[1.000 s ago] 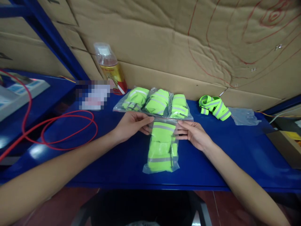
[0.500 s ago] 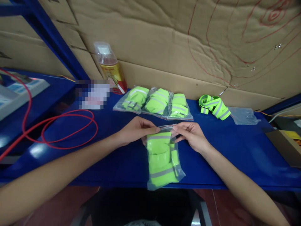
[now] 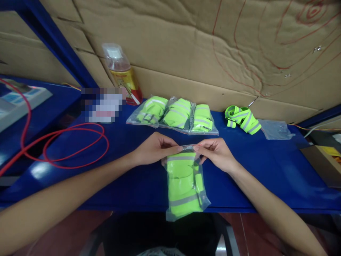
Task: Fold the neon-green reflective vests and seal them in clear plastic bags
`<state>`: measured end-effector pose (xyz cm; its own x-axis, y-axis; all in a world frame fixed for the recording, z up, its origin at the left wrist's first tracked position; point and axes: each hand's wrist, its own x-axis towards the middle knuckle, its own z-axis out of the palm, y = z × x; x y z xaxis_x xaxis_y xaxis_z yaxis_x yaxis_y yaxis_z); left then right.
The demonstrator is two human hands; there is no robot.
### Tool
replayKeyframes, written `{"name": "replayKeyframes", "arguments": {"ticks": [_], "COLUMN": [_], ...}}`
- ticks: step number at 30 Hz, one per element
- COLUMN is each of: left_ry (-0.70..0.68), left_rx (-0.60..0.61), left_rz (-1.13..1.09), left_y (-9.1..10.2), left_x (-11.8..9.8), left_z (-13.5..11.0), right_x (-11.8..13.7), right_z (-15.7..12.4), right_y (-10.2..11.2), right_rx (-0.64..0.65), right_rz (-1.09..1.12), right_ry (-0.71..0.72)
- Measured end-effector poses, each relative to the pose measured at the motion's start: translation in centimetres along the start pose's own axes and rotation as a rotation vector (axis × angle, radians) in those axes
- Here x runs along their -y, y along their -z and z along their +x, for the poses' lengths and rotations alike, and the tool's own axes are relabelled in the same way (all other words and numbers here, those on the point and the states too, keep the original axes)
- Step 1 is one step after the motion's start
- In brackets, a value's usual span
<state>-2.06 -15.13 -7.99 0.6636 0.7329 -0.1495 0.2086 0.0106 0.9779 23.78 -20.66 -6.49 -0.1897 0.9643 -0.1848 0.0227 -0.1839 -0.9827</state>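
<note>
A clear zip bag (image 3: 170, 215) hangs upright at the table's front edge, with a folded neon-yellow reflective strap (image 3: 182, 185) inside it. My left hand (image 3: 158, 148) pinches the left part of the bag's top edge. Close by, my right hand (image 3: 217, 153) pinches the same edge near its right end. Between the thumbs a short stretch of the zip strip shows. Behind my hands lie three bagged straps (image 3: 178, 113) side by side. Right of them rests a loose reflective strap (image 3: 242, 119), with an unfilled clear bag (image 3: 275, 129) beside it.
On the blue table (image 3: 128, 188) a red cable (image 3: 77, 165) lies coiled at left. A bottle (image 3: 126, 80) with reddish liquid stands by the cardboard wall (image 3: 173, 46). At far right is an open carton (image 3: 318, 165); a grey-white device (image 3: 23, 103) sits far left.
My right thumb has slid left along the bag's top edge, closer to my left thumb. The bag has dropped slightly, and the camera view has shifted a little.
</note>
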Motion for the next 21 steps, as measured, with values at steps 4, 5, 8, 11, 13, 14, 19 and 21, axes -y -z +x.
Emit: {"name": "replayKeyframes", "arguments": {"ticks": [4, 5, 8, 11, 13, 14, 19, 21], "left_ry": [0.009, 0.007, -0.010, 0.019, 0.084, 0.119, 0.193, 0.184], "left_rx": [0.028, 0.038, 0.060, 0.067, 0.077, 0.079, 0.034, 0.021], "left_rz": [-0.003, -0.003, 0.004, -0.013, -0.057, -0.083, -0.164, -0.179], "left_y": [-0.2, -0.4, -0.8, -0.9, -0.6, -0.4, 0.5, 0.4], "left_x": [-0.3, -0.3, -0.4, -0.5, -0.7, -0.9, -1.8, -1.7], "left_z": [-0.2, -0.3, -0.5, -0.3, -0.2, -0.1, 0.0, 0.0], "right_x": [0.1, 0.1, 0.0, 0.1, 0.2, 0.2, -0.1, -0.1], "right_z": [-0.2, -0.3, -0.4, -0.4, -0.5, -0.4, -0.1, 0.1], "right_y": [-0.2, -0.3, -0.4, -0.3, -0.1, 0.0, 0.4, 0.5], "right_rx": [-0.014, -0.004, 0.061, 0.090, 0.076, 0.064, -0.005, 0.005], "right_rz": [-0.019, -0.024, -0.040, -0.054, -0.070, -0.080, -0.092, -0.076], "right_ry": [0.021, 0.017, 0.002, 0.014, 0.043, 0.061, 0.086, 0.050]}}
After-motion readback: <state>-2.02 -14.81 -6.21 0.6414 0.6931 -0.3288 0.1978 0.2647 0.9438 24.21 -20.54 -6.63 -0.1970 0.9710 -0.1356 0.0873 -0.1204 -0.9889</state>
